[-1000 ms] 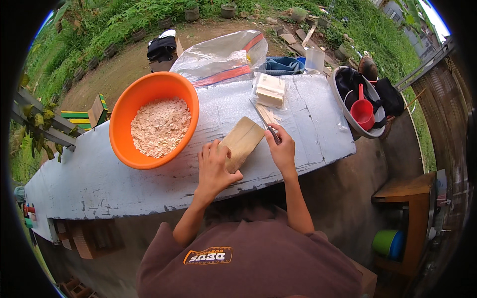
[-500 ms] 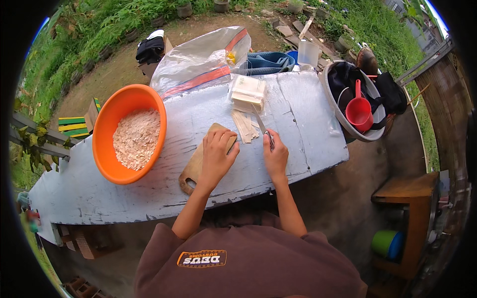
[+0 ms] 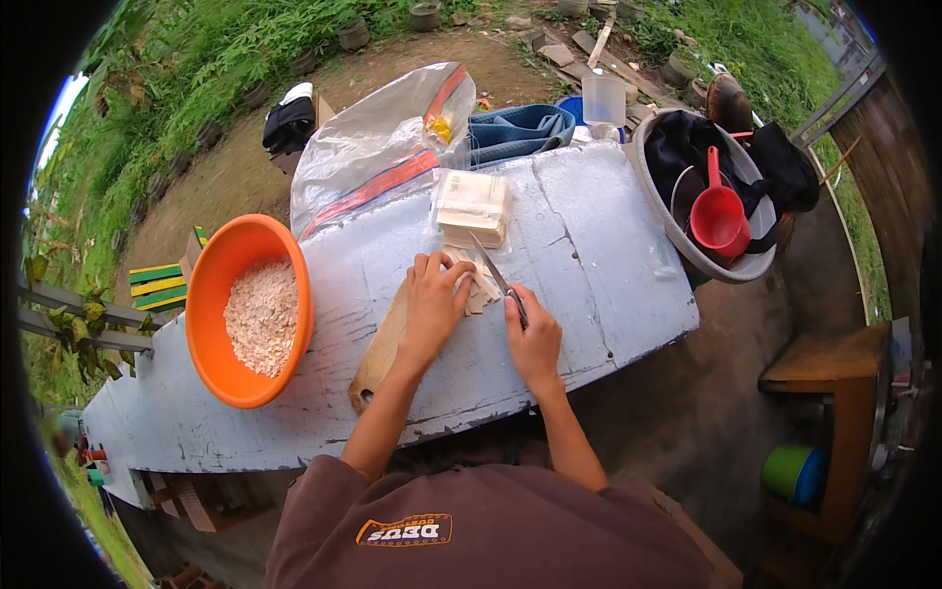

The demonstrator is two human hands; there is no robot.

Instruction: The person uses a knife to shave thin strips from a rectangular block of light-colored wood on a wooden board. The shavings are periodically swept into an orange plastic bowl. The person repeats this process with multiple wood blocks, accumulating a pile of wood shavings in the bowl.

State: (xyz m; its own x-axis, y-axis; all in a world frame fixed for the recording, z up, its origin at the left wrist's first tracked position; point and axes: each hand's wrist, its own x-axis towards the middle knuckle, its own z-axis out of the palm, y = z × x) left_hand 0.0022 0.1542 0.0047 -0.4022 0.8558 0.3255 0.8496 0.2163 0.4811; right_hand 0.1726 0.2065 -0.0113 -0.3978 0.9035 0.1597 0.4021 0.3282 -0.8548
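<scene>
Head view: a person stands at a long table outdoors, both forearms coming in from below.
Table (image 3: 589, 255): pale blue, worn top, running from lower left to upper right, with grass and bare earth beyond it.
Bag (image 3: 378, 147): clear plastic with a red strip, lying at the far edge of the table.
Basin (image 3: 659, 211): grey, at the right end of the table, holding dark cloth and a red scoop (image 3: 718, 216).
Bowl (image 3: 221, 294): orange, left of the hands, part filled with pale flakes.
Board (image 3: 378, 353): wooden, lying at a slant under the left hand, its handle end toward the person.
Block (image 3: 473, 204): pale, wrapped in clear plastic, just beyond the board.
Left hand (image 3: 434, 304): palm down, fingers curled, pressing on pale slices (image 3: 479, 287) at the far end of the board.
Right hand (image 3: 533, 339): closed around the handle of a knife.
Knife (image 3: 496, 277): blade points away from the person, its edge touching the slices just right of the left fingertips.
</scene>
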